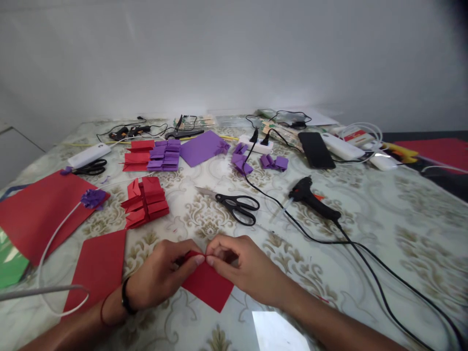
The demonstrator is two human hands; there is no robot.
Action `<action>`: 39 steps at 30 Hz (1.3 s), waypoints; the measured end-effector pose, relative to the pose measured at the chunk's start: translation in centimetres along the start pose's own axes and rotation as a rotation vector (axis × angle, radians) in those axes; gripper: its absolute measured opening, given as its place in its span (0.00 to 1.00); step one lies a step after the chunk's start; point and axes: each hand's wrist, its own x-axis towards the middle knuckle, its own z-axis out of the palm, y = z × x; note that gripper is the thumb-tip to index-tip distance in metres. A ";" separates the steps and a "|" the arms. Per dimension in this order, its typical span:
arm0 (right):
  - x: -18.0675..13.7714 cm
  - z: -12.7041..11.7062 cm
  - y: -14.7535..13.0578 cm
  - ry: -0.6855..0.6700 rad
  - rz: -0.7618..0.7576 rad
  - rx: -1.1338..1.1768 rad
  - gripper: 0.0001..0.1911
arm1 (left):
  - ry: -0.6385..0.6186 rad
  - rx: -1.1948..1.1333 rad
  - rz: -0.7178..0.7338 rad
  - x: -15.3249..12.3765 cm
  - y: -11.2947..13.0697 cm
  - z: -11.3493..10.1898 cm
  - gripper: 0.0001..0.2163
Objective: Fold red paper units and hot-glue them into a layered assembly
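Observation:
A small sheet of red paper (214, 287) hangs between my two hands just above the patterned tablecloth. My left hand (164, 268) pinches its far edge between thumb and fingers. Close beside it, my right hand (241, 265) pinches the same edge, and the two thumb tips almost meet. Fingers hide part of that edge, so I cannot tell how it is folded there. Beyond the hands lie black-handled scissors (239, 207), their blades toward the left. Left of my left hand is a larger red sheet (97, 265) on the cloth.
A black glue gun (314, 202) with a trailing cord lies at the right. Folded red pieces (146, 202) and purple pieces (164, 156) stand at the left back. Farther back are a power strip (256, 144) and a phone (316, 150). A white cable (54, 234) loops at the left.

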 end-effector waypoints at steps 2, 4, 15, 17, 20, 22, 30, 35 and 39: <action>-0.1 0.0 -0.2 -0.017 -0.005 0.027 0.05 | -0.001 0.007 0.042 0.0 0.2 0.0 0.15; -0.2 -0.1 -0.5 -0.033 -0.019 0.046 0.05 | 0.006 0.007 0.103 0.0 0.4 -0.1 0.14; -0.5 -2.7 -1.2 0.036 -0.094 -0.040 0.07 | 0.314 -0.003 0.118 -0.5 -0.3 -2.4 0.12; -0.3 -3.0 -1.2 0.062 -0.080 -0.068 0.07 | 0.366 0.008 0.097 -0.3 -0.5 -2.6 0.11; -0.1 -2.9 -1.0 0.110 -0.125 -0.080 0.04 | 0.375 0.011 0.062 -0.1 -0.5 -2.5 0.12; 0.0 -2.5 -0.8 0.145 -0.178 -0.089 0.01 | 0.326 0.009 0.063 -0.1 -0.2 -2.2 0.12; -0.3 -0.6 -0.9 0.117 -0.161 -0.102 0.04 | 0.158 -0.042 0.112 -0.2 0.3 -0.3 0.10; -0.2 -0.1 -0.9 0.121 -0.198 -0.097 0.06 | 0.130 -0.037 0.104 -0.3 0.1 0.1 0.07; -0.4 0.1 -1.1 0.094 -0.231 -0.109 0.09 | 0.134 0.026 0.163 -0.5 0.5 0.3 0.07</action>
